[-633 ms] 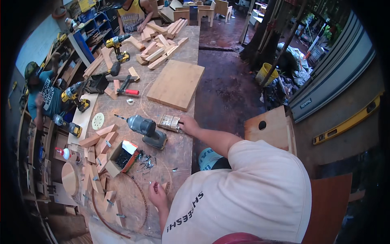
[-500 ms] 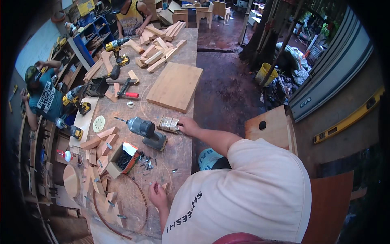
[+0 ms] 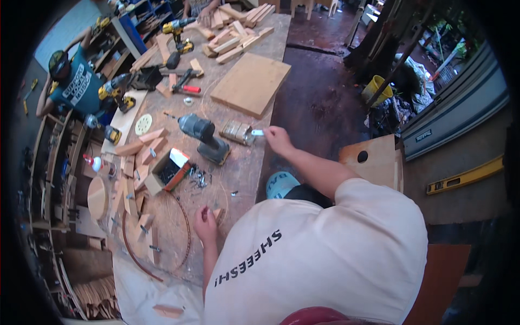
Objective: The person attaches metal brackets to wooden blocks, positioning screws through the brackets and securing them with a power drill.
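My right hand (image 3: 279, 139) reaches out over the workbench (image 3: 244, 173) and pinches a small pale-blue piece (image 3: 257, 132) just right of a small slatted wooden block (image 3: 236, 131). My left hand (image 3: 206, 223) rests with curled fingers on the near part of the bench, against a small wood offcut (image 3: 219, 213) inside a circle drawn on the top. Whether it grips the offcut is unclear. A grey cordless drill (image 3: 203, 135) lies between the hands, left of the block.
An open box of screws (image 3: 169, 172) with loose screws (image 3: 198, 179) sits left of the drill. Beyond are a square board (image 3: 251, 84), wood offcuts (image 3: 143, 149) and yellow drills (image 3: 116, 92). A person in a teal shirt (image 3: 76, 86) bends at the left. A holed panel (image 3: 374, 160) stands at the right.
The view has tilted, so the bench sits higher in the picture. My right hand has drawn back from the slatted block, with the pale-blue piece. My left hand stays in place.
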`<state>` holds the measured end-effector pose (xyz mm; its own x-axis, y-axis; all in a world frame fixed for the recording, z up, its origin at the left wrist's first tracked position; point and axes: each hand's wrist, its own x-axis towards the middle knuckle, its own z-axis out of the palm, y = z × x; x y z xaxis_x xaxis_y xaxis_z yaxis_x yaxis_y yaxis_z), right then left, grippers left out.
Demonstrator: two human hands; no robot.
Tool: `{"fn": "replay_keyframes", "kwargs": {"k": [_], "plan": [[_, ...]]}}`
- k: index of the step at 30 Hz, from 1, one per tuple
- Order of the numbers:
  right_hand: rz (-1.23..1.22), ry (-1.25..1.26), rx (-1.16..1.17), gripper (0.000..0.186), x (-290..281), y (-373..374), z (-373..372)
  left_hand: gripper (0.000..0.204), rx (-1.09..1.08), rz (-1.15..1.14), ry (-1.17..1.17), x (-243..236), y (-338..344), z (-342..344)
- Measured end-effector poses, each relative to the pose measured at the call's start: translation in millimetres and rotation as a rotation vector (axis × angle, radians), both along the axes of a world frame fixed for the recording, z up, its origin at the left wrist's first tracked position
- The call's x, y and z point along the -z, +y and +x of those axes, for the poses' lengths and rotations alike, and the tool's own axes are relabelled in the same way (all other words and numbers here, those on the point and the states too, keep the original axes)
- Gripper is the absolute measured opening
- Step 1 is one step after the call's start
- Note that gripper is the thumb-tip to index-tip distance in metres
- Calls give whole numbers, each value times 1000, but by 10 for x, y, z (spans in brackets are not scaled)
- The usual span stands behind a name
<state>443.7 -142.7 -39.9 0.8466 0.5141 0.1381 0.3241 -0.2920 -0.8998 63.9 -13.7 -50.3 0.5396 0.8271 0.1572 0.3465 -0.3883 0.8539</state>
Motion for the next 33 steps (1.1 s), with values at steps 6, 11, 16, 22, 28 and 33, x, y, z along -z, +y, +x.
{"fn": "replay_keyframes", "kwargs": {"k": [6, 11, 16, 22, 28, 33], "plan": [[265, 642, -283, 26, -547, -161, -338, 23, -48, -247, -132, -55, 45, 43], [167, 500, -619, 27, -1021, -159, -702, 27, 181, -520, -376, -612, -216, 523], [-73, 22, -1019, 20, -1475, -57, -985, 28, 378, -1082, -648, -1023, -354, 749], [8, -190, -1060, 12, -1742, 138, -1212, 21, 590, -1322, -752, -1051, -325, 635], [135, -105, -867, 17, -1826, 134, -1579, 27, 486, -1373, -950, -1229, -425, 486], [220, -395, -907, 19, -1844, 205, -1701, 29, 461, -1314, -955, -1266, -412, 345]]}}
